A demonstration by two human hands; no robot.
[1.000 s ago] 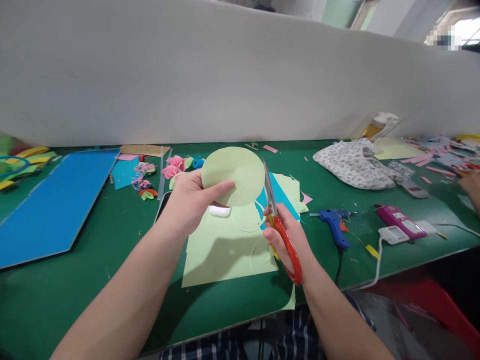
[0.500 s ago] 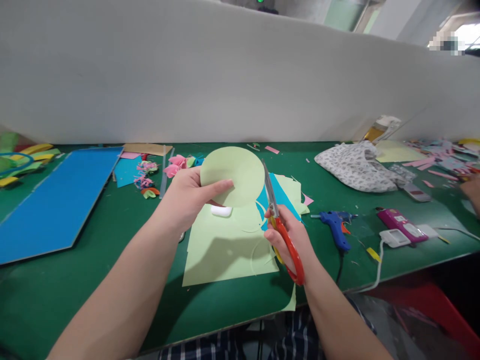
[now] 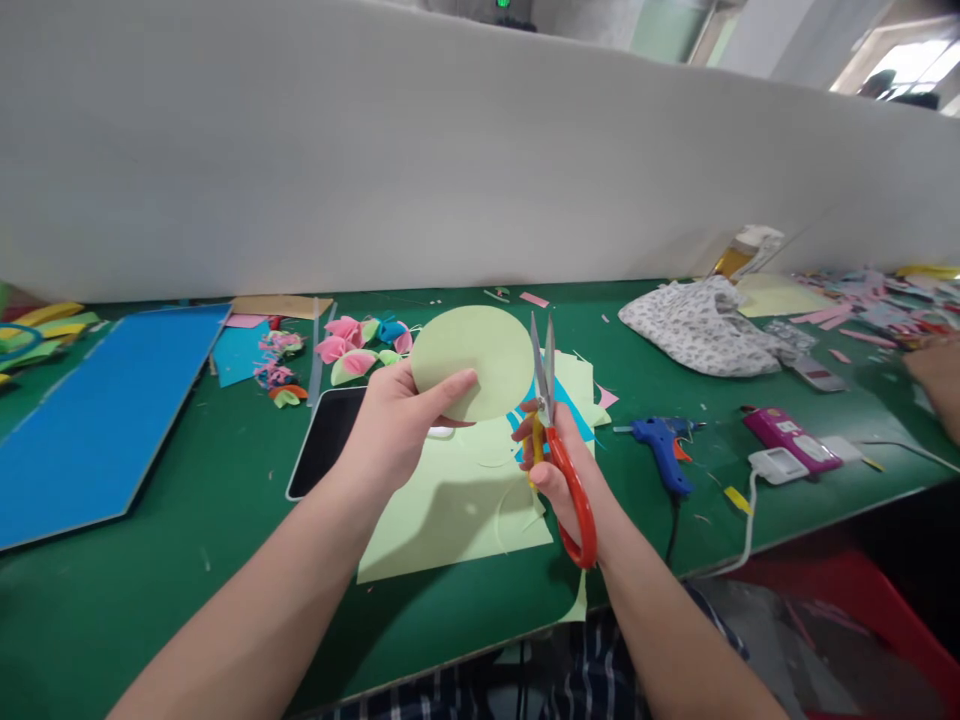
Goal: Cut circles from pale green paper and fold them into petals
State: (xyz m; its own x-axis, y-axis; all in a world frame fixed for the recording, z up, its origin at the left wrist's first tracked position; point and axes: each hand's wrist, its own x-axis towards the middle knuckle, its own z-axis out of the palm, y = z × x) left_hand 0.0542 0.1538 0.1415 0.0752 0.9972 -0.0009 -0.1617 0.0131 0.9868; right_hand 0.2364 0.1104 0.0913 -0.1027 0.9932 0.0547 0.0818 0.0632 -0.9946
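Observation:
Between thumb and fingers, my left hand (image 3: pixel 397 420) pinches a round pale green paper disc (image 3: pixel 487 350), held above the table. My right hand (image 3: pixel 566 460) grips a pair of scissors (image 3: pixel 574 500) with red and yellow handles. Their blades point up and are spread apart, close to the disc's right edge. Below lies a pale green paper sheet (image 3: pixel 450 530) with thin curved offcuts on it. A blue paper piece (image 3: pixel 562 405) sits partly behind my right hand. A white object, mostly hidden, shows under my left fingers.
A phone (image 3: pixel 322 440) lies left of my left hand, near paper flowers (image 3: pixel 349 345). A blue board (image 3: pixel 112 420) is farther left. To the right are a blue glue gun (image 3: pixel 664 450), a power strip (image 3: pixel 791 440), patterned cloth (image 3: pixel 697 325) and another person's hand (image 3: pixel 937 375).
The scissor blades have spread from nearly closed to apart. The disc has tilted and shifted slightly right and down. The view has moved a little, and the phone now shows more.

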